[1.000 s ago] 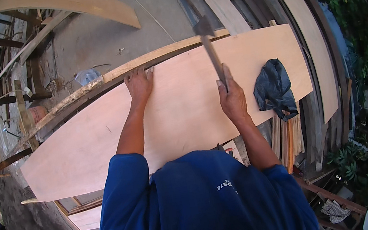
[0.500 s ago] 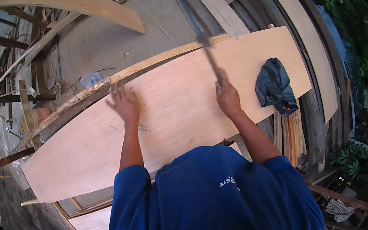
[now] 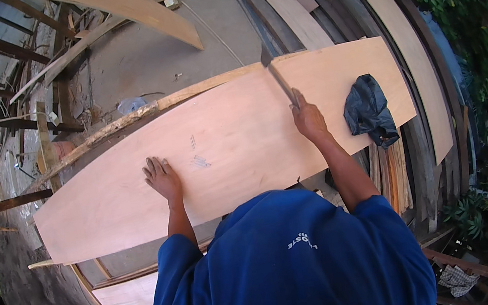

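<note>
“Two bare hands were in our view. What did we make of the right hand point(image 3: 309, 119)?”

“We saw its fingers wrapped round the handle of a hammer-like tool point(image 3: 282, 83). From that grip the handle slanted forward and to the left, and the dark head stood at the far edge of the plywood panel point(image 3: 255, 144).”

“Was the head touching the wood?”

“We could not tell; seen from above, it might have rested there or been held just over it.”

“And the left hand point(image 3: 163, 179)?”

“We found it to the left of the tool grip and nearer the body, palm down on the panel with its fingers spread.”

“How did the panel lie from the grip?”

“It lay below both hands, reaching well to the left of the spread one and out past the right one. Its far edge curved.”

“Did we notice anything between the hands?”

“Some thin, grey, nail-like pieces point(image 3: 200, 161) lay loose on the panel, to the right of the left hand and well apart from the tool grip.”

“What was round about?”

“To the right of the grip sat a black plastic bag point(image 3: 369, 110), its lower end over the panel's near edge. Farther right, we saw a long pale plank point(image 3: 383, 5). Ahead of the left hand, beyond the panel, ran a wooden strip point(image 3: 202, 85), with a clear plastic bag point(image 3: 131, 105) just past it.”
</note>
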